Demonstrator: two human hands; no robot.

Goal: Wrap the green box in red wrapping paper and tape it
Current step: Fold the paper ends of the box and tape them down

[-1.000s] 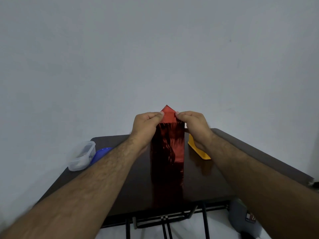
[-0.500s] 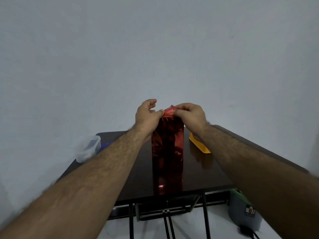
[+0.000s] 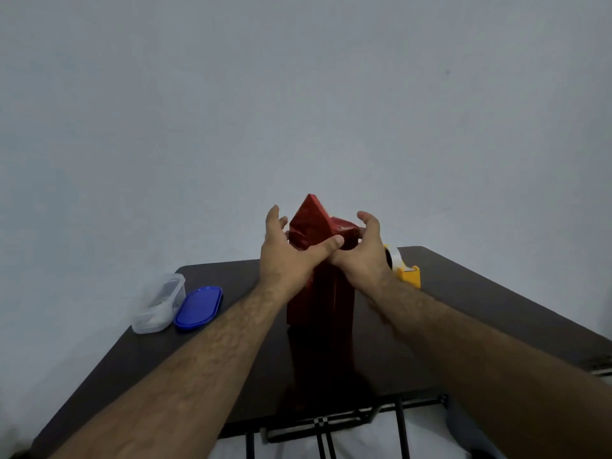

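The box [image 3: 319, 303] stands upright in the middle of the dark table, fully covered in shiny red wrapping paper; no green shows. At its top a triangular paper flap [image 3: 309, 218] sticks up, with a folded part beside it on the right. My left hand [image 3: 284, 256] is at the box's upper left, fingers straight up beside the flap and thumb stretched across the front of the paper. My right hand [image 3: 364, 260] is at the upper right, fingers loosely arched over the folded top. A yellow tape dispenser [image 3: 409, 276] sits just behind my right wrist.
A clear plastic container [image 3: 159, 303] and its blue lid [image 3: 198, 308] lie at the table's left edge. The dark table [image 3: 496, 309] stands against a plain grey wall. A grey object [image 3: 463, 429] sits on the floor under the right front corner.
Both hands have stopped pinching the top of the paper and have spread open around it. The triangular flap now stands up taller. The view has tilted, showing more of the table.
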